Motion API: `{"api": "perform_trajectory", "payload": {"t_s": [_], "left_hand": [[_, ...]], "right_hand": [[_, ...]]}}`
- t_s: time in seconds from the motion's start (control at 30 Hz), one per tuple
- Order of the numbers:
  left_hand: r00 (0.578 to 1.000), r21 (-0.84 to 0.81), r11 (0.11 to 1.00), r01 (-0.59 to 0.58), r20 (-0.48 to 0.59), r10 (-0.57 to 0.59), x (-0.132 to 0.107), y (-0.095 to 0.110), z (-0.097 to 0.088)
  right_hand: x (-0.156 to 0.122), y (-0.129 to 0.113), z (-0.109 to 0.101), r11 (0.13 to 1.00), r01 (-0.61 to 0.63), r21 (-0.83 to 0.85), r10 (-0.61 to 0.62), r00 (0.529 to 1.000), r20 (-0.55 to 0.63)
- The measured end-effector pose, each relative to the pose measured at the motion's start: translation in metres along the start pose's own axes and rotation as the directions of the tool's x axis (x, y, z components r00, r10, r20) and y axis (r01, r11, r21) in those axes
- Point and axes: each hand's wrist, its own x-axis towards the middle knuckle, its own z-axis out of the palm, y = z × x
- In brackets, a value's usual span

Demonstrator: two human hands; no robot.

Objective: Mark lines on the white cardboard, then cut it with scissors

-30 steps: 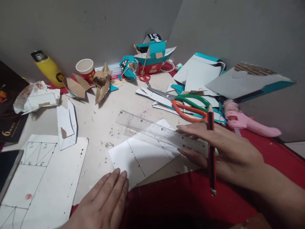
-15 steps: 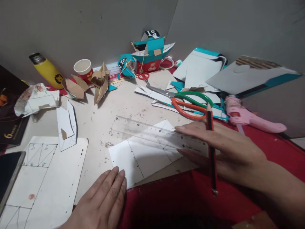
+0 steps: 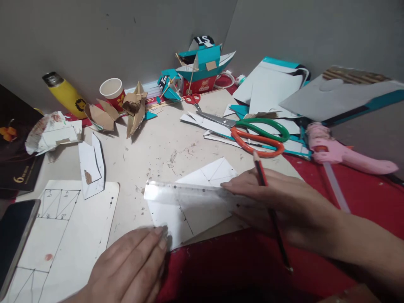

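Observation:
My right hand grips a clear plastic ruler by its right end, the thumb below and the fingers above. A red and black pencil is tucked in the same hand, its sharpened end pointing up and away. Under the ruler lies a white piece of card with drawn pencil lines. At the card's near left corner rests my left hand, its fingers extended side by side over the edge. Orange and green handled scissors lie just beyond my right hand.
A lined card sheet and a phone lie at left. A pink glue gun is at right. Behind stand a yellow bottle, a paper cup, folded cardboard pieces and a turquoise model boat.
The ruler has come nearer to me and slid slightly left across the card. The pencil now leans more to the left at its tip. My left hand stays at the card's corner.

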Motion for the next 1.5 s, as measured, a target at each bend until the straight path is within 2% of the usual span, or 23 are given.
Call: {"api": "perform_trajectory", "payload": {"t_s": [0.1,0.2,0.5,0.8,1.03,1.5], "left_hand": [[0.999,0.021,1.000,-0.001,-0.034,0.002,0.003,-0.001,-0.002],[1.000,0.056,0.998,0.014,0.010,-0.015,0.007,-0.001,0.000],[0.975,0.115,0.993,-0.007,0.220,-0.018,0.009,-0.006,0.003],[0.958,0.150,0.989,-0.003,0.285,-0.041,0.008,-0.007,0.006],[0.948,0.154,0.988,0.000,0.316,-0.049,0.007,-0.007,0.007],[0.956,0.119,0.992,0.031,0.285,-0.064,0.010,-0.005,0.005]], "right_hand": [[0.001,-0.005,0.004,0.990,0.064,0.126,-0.078,0.992,0.103],[0.001,-0.007,0.011,0.986,0.092,0.137,-0.110,0.985,0.130],[0.009,-0.013,0.026,0.990,0.131,0.048,-0.134,0.988,0.082],[0.007,-0.012,0.029,0.987,0.152,0.059,-0.155,0.986,0.052],[0.009,-0.014,0.028,0.983,0.178,0.034,-0.180,0.983,0.035],[0.003,-0.012,0.030,0.982,0.174,0.075,-0.180,0.981,0.069]]}}
